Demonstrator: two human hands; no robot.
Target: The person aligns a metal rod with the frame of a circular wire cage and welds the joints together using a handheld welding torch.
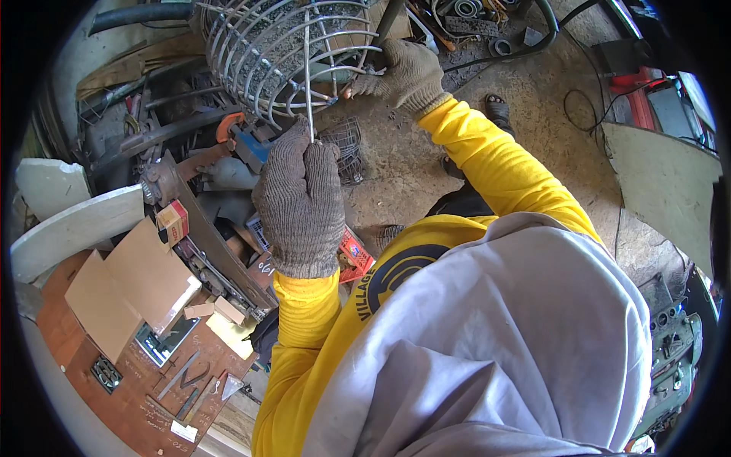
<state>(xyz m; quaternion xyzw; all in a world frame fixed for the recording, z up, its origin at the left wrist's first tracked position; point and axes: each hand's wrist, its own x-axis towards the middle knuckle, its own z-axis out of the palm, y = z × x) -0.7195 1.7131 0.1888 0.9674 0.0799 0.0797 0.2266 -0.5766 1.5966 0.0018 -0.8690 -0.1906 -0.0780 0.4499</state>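
Note:
A round cage of bent metal rods stands at the top, its bars curved and joined by cross rods. Wrapped in a grey-brown knit glove, my left hand is closed round the lower end of a thin straight metal rod. That rod points up across the cage's near side; whether it touches the bars, I cannot tell. My right hand, gloved alike, is closed at the cage's right edge on the ends of its curved bars. A bare fingertip shows through that glove; the other fingers are partly hidden.
A small wire mesh piece lies on the concrete floor below the cage. At left are a blue-and-orange tool, a brown workbench with hand tools, and an open cardboard box. Cables trail at right.

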